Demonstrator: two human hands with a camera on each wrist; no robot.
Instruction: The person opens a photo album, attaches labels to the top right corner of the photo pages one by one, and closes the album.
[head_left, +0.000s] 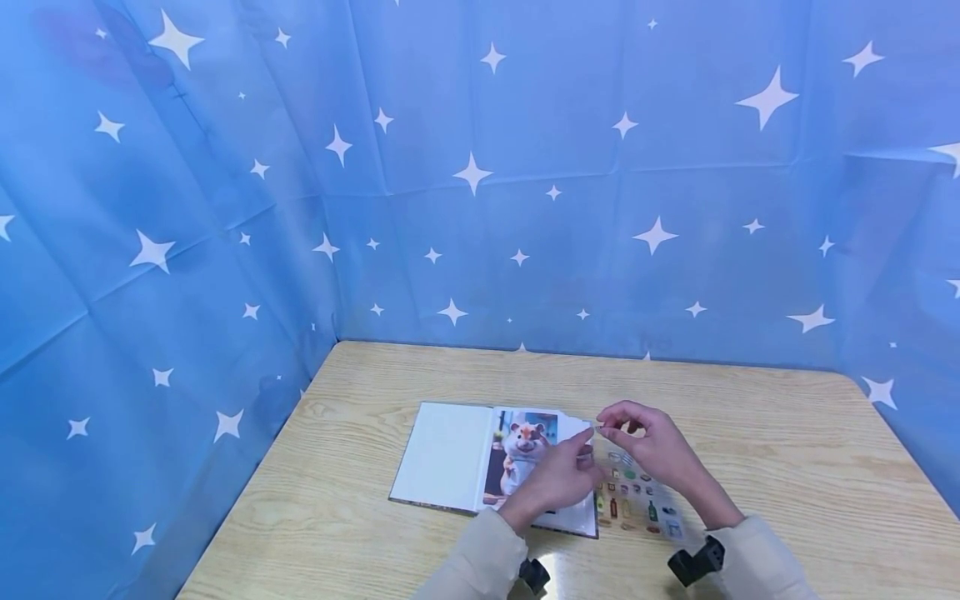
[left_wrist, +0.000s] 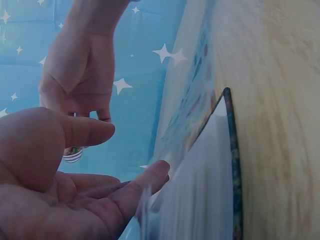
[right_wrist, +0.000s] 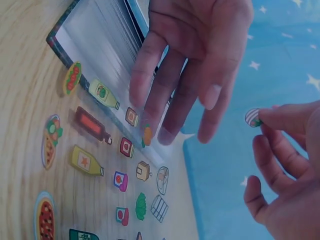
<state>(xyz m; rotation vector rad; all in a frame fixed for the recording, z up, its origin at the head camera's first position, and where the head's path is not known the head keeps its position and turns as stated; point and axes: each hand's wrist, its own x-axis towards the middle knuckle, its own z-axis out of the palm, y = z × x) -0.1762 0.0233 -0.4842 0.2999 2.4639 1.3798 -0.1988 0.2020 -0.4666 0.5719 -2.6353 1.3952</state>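
Note:
Between thumb and fingertip my right hand (head_left: 660, 446) pinches a small rounded sticker (right_wrist: 253, 118) with grey-white stripes and a green patch. It holds the sticker up off the table, right of the open book. My left hand (head_left: 558, 477) hovers over the book's right page, fingers extended and thumb apart, with nothing in its grasp. The book (head_left: 442, 454) lies open, its left page blank. A hamster picture (head_left: 525, 450) shows on the right page, partly hidden by the left hand. Under my right hand lies a clear sticker sheet (head_left: 637, 504) printed with bottles, jars and food.
A light wooden table (head_left: 337, 467) carries the book and sheet. Behind it and at the sides hangs a blue curtain (head_left: 555, 217) with white stars. The sheet lies close to the book's right edge (right_wrist: 112, 112).

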